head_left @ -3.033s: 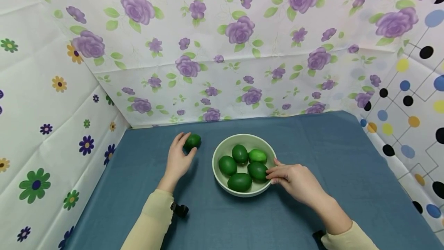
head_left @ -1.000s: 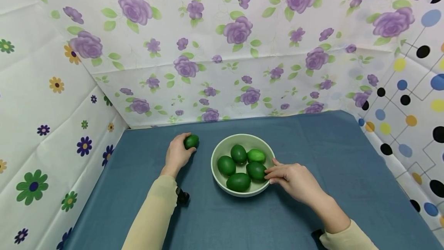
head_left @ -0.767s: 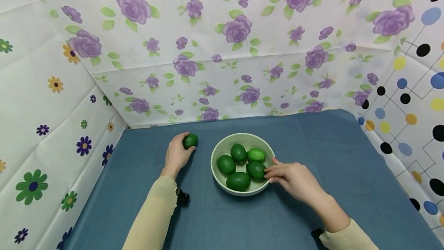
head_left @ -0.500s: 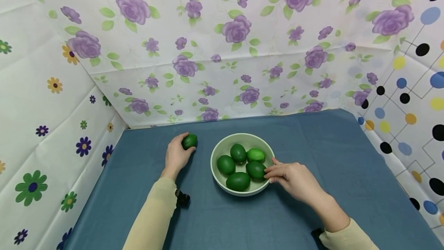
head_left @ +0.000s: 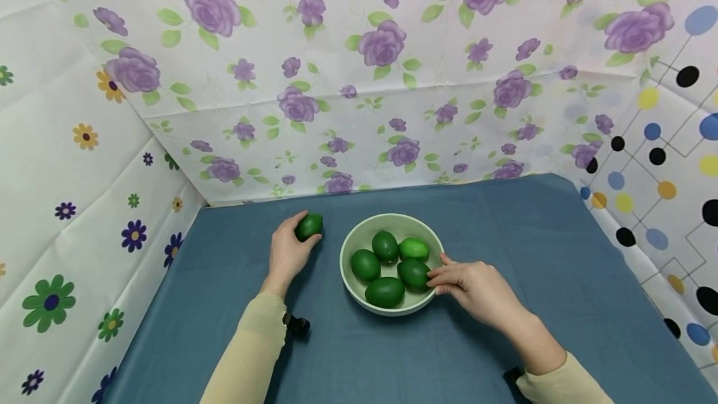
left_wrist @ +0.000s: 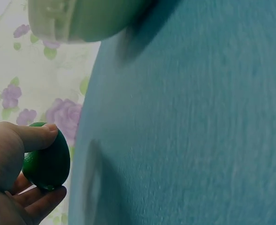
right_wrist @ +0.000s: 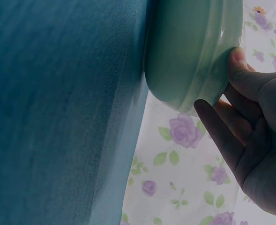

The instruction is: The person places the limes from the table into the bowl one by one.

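In the head view my left hand (head_left: 290,250) holds a dark green, egg-shaped fruit (head_left: 310,227) left of the bowl. The left wrist view shows the thumb over one side of this smooth fruit (left_wrist: 48,161) and fingers beneath the other, with a gap between it and its shadow on the cloth. My right hand (head_left: 477,288) grips the right rim of a pale green bowl (head_left: 350,292), thumb on the rim and fingers against the outer wall (right_wrist: 189,61). Inside lie several dark green fruits (head_left: 384,292) and a brighter green one (head_left: 414,249).
A blue cloth (head_left: 359,360) covers the table beneath the bowl. Behind it rises a white sheet with purple roses (head_left: 381,42). Patterned sheets flank both sides, flowers (head_left: 49,302) on the left and coloured dots (head_left: 667,189) on the right.
My left hand has closed from an open reach into a grip on the fruit, then raised it slightly. The right hand has stayed at the bowl's rim.
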Available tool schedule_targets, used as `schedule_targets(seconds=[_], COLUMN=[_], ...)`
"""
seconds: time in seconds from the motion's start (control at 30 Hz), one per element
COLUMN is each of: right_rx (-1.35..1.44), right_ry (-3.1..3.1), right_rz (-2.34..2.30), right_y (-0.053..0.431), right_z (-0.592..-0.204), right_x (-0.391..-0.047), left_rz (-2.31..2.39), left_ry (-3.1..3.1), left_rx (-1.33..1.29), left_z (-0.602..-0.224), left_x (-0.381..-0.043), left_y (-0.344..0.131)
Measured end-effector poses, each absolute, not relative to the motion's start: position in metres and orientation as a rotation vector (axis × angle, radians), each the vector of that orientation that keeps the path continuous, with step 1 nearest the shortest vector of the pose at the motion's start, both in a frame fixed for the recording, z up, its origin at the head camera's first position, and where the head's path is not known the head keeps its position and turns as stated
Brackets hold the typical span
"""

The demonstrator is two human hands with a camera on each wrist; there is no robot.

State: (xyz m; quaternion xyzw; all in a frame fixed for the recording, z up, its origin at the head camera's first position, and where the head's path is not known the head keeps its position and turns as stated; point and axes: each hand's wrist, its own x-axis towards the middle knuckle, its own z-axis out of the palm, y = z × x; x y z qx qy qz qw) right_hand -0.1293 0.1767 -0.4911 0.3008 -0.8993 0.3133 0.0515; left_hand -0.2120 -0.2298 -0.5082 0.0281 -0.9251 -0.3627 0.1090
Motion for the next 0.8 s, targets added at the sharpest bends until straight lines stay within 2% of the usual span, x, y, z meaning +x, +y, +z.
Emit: schedule_targets(seconds=[0.8], right_rx=[0.932], right_ry=[-2.709], right_rz=[0.953], right_y=[0.177], right_z=[-0.491], right_x=[-0.13], left_rz=[-1.294], left_ry=[-2.468], left_rx=[-0.095], left_z=[-0.485], left_x=[-0.176], left_y=[-0.2])
